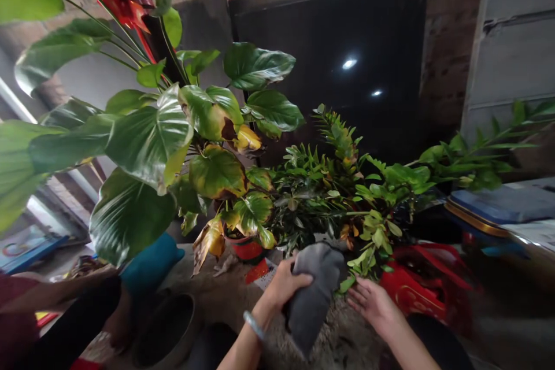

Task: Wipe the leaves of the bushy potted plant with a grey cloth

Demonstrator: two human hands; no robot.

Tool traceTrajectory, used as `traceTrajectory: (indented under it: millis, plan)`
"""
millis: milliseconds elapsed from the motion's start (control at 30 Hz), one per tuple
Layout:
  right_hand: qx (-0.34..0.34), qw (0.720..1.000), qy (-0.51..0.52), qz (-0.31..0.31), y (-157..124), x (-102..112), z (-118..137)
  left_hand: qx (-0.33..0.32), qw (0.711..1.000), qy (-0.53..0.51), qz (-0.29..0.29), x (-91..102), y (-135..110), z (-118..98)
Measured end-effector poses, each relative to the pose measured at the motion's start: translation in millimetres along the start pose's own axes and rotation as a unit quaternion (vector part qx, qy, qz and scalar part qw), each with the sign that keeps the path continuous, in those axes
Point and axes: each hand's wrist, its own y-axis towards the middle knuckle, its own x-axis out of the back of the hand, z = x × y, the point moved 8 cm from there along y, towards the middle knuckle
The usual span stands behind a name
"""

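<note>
My left hand (284, 286), below a pale bracelet, grips a grey cloth (318, 292) that hangs down in folds. To its right is my right hand (370, 300), palm turned partly up and fingers stretched apart. Its fingertips are beside a low green leaf (347, 284) of a leafy plant (375, 237); whether they touch it I cannot tell. Dense, small-leaved foliage (299, 202) stands just behind the cloth. Left of it rises a large-leaved plant (147, 139), with some leaves yellowed and browned at the edges.
A dark round pot (165, 329) stands at the lower left, near another person's arm (56, 295) and a teal object (151, 263). A red bag (420, 283) sits right of my right hand. Behind the plants is a dark glossy panel (329, 58) against brick.
</note>
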Motion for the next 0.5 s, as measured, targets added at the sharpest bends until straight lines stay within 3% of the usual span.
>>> traceTrajectory:
  millis: [67, 167, 233, 333, 400, 500]
  plan:
    - [0.001, 0.999, -0.031, -0.041, -5.1, 19.7, -3.4, 0.029, 0.999, -0.035, 0.012, 11.8, -22.6, 17.8]
    - [0.016, 0.994, -0.094, -0.058, -27.4, 29.8, -1.4, 0.035, 0.990, -0.128, -0.055, 32.4, -44.4, 24.1]
    - [0.027, 0.994, -0.104, 0.002, -48.6, 7.7, -0.2, 0.034, 0.972, -0.199, -0.121, 36.6, -49.7, 27.1]
    - [0.033, 0.986, -0.077, 0.143, -82.3, -54.7, -4.9, 0.043, 0.936, -0.301, -0.177, 21.2, -48.7, 38.2]
    - [0.048, 0.978, -0.069, 0.192, -97.3, -90.7, -8.9, 0.069, 0.919, -0.354, -0.159, 0.9, -44.9, 47.1]
    - [0.087, 0.982, -0.071, 0.151, -101.4, -114.5, -8.1, 0.116, 0.894, -0.424, -0.087, -25.5, -40.7, 52.8]
